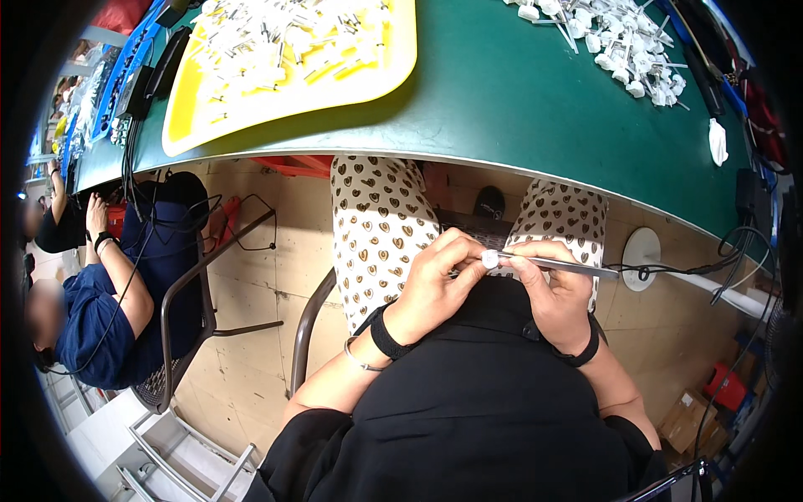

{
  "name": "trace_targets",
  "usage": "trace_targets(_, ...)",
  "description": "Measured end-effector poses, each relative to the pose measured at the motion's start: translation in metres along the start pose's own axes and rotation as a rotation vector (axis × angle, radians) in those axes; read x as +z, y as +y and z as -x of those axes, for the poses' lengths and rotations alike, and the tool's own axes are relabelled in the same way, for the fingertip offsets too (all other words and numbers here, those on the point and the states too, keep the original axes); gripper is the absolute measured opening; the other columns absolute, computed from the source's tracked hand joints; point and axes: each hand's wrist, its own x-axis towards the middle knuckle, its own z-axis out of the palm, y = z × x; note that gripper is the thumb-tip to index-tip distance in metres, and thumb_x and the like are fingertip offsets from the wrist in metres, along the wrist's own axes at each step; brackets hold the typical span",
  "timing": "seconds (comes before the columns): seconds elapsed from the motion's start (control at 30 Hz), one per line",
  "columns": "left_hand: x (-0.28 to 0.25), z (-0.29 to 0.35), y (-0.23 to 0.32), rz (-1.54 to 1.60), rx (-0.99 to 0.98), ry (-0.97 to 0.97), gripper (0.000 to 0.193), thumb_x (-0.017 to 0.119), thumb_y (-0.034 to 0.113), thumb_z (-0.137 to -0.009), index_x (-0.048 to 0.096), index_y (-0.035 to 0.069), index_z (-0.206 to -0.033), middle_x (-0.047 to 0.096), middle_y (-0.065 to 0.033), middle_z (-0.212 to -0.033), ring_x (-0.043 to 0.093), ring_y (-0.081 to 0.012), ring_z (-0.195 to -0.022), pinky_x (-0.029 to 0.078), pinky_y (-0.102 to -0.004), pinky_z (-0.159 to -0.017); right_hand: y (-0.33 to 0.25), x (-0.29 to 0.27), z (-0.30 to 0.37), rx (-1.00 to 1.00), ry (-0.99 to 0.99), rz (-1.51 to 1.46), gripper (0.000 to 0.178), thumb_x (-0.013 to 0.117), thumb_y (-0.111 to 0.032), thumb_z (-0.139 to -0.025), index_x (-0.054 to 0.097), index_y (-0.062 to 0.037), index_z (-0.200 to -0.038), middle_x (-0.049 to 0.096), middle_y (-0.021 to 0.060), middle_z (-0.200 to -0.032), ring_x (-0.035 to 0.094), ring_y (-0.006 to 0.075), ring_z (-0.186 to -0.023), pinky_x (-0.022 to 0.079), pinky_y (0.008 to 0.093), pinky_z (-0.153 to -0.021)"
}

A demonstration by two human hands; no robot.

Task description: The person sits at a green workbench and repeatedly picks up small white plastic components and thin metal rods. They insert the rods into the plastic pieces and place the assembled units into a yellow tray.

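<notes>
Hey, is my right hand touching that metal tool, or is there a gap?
Touching. The head view shows the right hand with the tool pinched between its thumb and fingers, its far end sticking out beyond them.

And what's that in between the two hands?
The head view shows a small white part between the left hand, which pinches it, and the right hand, which holds a slim metal tool pointing toward it.
</notes>
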Motion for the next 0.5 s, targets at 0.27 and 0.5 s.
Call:
trace_targets(0.27, 0.0019, 0.0029, -0.0003, 0.044, -0.092, -0.027, 0.009, 0.078, 0.000, -0.093, 0.070, -0.002, -0.098, 0.070, -0.0086, -0.096, 0.067, -0.0129, -0.079, 0.055, -0.0254, -0.067, -0.0022, 0.0003, 0.0008, -0.068, 0.013, -0.012, 0.012, 0.075, -0.001, -0.097, 0.071, 0.0024, -0.108, 0.075, 0.0104, -0.095, 0.070, 0.0160, -0.082, 0.056, 0.0285, -0.074)
trace_targets(0.5, 0.0027, 0.0037, -0.0014, 0.046, -0.071, -0.028, 0.009, 0.078, -0.001, -0.092, 0.071, -0.002, -0.098, 0.071, -0.0088, -0.097, 0.068, -0.0124, -0.077, 0.056, -0.0254, -0.066, 0.0021, 0.0006, 0.0017, -0.062, -0.004, 0.018, 0.011, 0.074, -0.001, -0.097, 0.072, 0.0024, -0.107, 0.076, 0.0101, -0.095, 0.070, 0.0164, -0.081, 0.055, 0.0285, -0.073)
